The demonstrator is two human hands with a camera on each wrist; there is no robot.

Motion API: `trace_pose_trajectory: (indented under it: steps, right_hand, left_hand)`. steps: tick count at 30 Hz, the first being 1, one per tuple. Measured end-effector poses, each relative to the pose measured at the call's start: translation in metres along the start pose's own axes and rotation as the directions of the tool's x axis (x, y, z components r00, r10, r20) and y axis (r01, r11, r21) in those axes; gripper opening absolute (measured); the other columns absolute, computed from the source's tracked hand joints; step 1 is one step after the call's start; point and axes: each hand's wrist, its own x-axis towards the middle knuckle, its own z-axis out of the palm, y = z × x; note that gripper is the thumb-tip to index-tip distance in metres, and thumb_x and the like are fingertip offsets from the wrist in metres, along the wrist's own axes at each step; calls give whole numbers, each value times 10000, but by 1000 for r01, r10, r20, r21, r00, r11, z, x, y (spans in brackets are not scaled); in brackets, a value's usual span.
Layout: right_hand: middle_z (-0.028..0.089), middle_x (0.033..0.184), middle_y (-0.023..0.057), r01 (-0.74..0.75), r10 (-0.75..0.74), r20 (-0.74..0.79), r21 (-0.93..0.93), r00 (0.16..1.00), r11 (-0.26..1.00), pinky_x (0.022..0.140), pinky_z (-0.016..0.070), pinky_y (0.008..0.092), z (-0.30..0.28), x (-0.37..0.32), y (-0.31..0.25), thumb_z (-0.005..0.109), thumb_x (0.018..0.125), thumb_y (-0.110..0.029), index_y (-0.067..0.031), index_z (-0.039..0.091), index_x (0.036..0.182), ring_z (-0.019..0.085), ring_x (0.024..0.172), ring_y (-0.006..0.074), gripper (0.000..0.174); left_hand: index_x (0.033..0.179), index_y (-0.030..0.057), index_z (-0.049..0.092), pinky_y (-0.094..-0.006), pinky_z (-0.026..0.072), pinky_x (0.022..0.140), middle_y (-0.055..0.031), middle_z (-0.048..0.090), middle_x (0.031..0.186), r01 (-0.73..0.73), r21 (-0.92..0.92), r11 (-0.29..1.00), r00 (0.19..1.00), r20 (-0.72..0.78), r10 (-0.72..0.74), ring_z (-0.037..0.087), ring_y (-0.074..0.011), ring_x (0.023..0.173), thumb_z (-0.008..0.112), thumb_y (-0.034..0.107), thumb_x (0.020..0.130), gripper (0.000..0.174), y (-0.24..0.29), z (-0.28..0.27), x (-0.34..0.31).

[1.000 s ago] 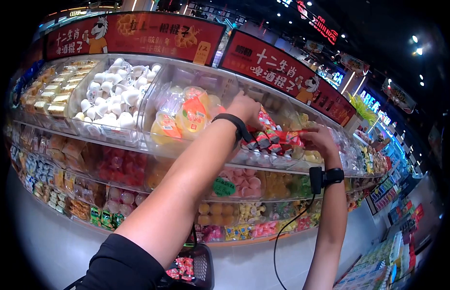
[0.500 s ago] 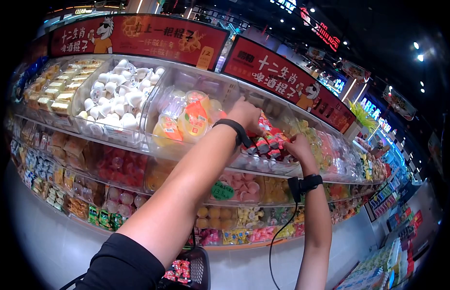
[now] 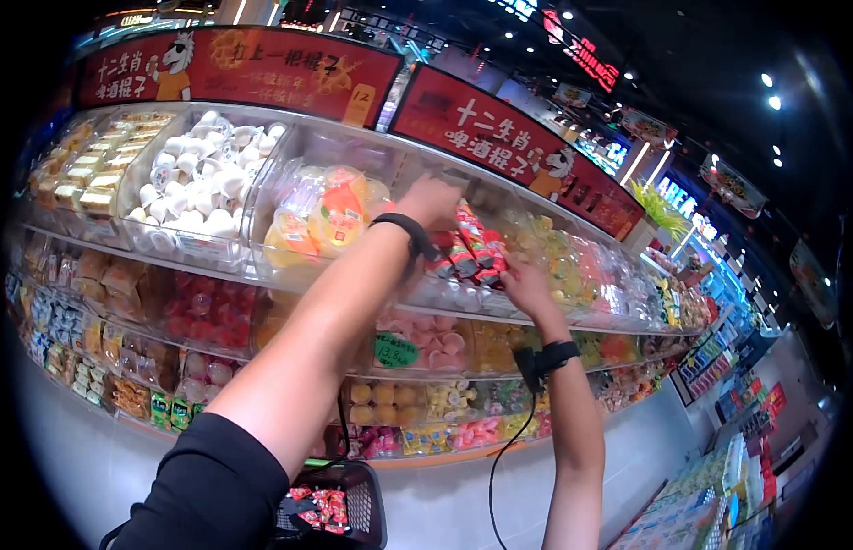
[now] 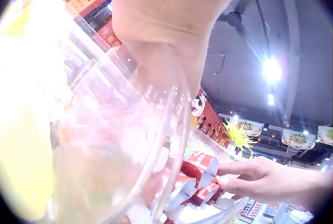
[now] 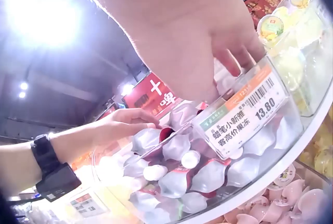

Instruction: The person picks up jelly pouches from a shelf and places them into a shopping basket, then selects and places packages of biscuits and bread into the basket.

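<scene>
Red-and-white packets [image 3: 470,252] fill a clear bin on the top shelf. From the left, my left hand [image 3: 433,202] reaches over them; in the right wrist view this left hand [image 5: 127,121] has nearly straight fingers resting at the packets' edge. My right hand [image 3: 529,286] is at the bin's right side. In the left wrist view the right hand [image 4: 260,176] pinches the edge of a red packet [image 4: 202,166] between thumb and fingers. A price label [image 5: 250,110] reading 13.80 stands at the bin's front, hiding part of the right fingertips in the right wrist view.
Left of the packets, neighbouring bins hold large orange-labelled cups [image 3: 339,215], white cups [image 3: 193,183] and boxed cakes [image 3: 97,174]. Lower shelves carry more sweets. A dark basket [image 3: 367,509] with red packets is below. Red signs [image 3: 243,69] line the top.
My right hand has moved left and closer to my left hand, at the packets. The left hand stays over the bin while the head view has shifted slightly.
</scene>
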Motion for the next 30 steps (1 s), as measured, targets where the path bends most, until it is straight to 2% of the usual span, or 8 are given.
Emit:
trace_pose_trajectory:
  steps: [14,18,19,22,25,28,29,30]
  right_hand:
    - [612,1015,235,-135,119,-174,-87,978,987,822,470,462,-31,-45,-45,580,795,-218,-19,552,1108,578,978,386,372]
    - [616,1016,219,-119,102,-230,-63,968,991,820,473,458,-15,-18,-24,608,780,-215,-18,556,1083,580,977,380,365]
    - [609,1046,226,-212,201,-114,-97,973,972,830,470,455,-16,-9,-24,625,762,-207,-10,541,1126,576,992,382,423]
    - [624,993,246,-80,60,-204,-90,977,993,817,480,454,-2,-1,-12,628,753,-204,1,571,1104,592,951,392,411]
    - [631,896,269,-303,289,-162,-74,944,950,754,507,438,-6,12,-13,606,757,-166,22,608,1047,627,865,389,346]
    - [644,748,213,-391,415,-89,203,905,898,629,537,402,-17,21,-1,550,797,-129,36,639,920,653,676,325,224]
    - [629,700,124,-418,490,46,593,870,688,540,537,339,6,34,33,489,841,-100,29,632,878,616,563,213,196]
    - [618,689,103,-448,500,127,664,857,599,529,535,324,7,32,34,484,850,-100,21,630,867,599,548,192,190]
  left_hand:
    - [932,10,580,-462,457,770,-217,626,877,-2,-293,956,949,-303,-91,581,-402,865,606,203,777,249,23,-14,-36]
    - [1238,10,451,-505,386,960,-201,467,1294,-99,76,992,984,-141,109,393,-379,1243,612,293,801,546,32,-19,-73]
    - [1281,19,406,-525,359,981,-190,401,1348,-64,54,997,994,-90,68,333,-371,1284,617,303,797,600,34,-23,-80]
    - [1371,36,314,-576,294,1026,-164,256,1464,8,26,1000,1000,25,-9,207,-351,1372,631,327,784,728,40,-28,-92]
    - [1374,42,317,-598,271,1034,-167,223,1478,44,49,998,998,36,-46,182,-346,1384,666,339,754,771,43,-26,-90]
    - [1371,58,330,-599,276,1031,-175,201,1484,88,42,995,991,93,-92,151,-351,1392,678,333,745,768,45,-27,-88]
    - [1370,62,335,-599,277,1030,-178,196,1485,89,32,996,990,104,-92,143,-352,1393,680,332,743,765,45,-28,-87]
    - [1368,66,340,-598,279,1029,-181,191,1485,88,20,996,989,119,-90,135,-353,1395,682,332,742,762,44,-29,-86]
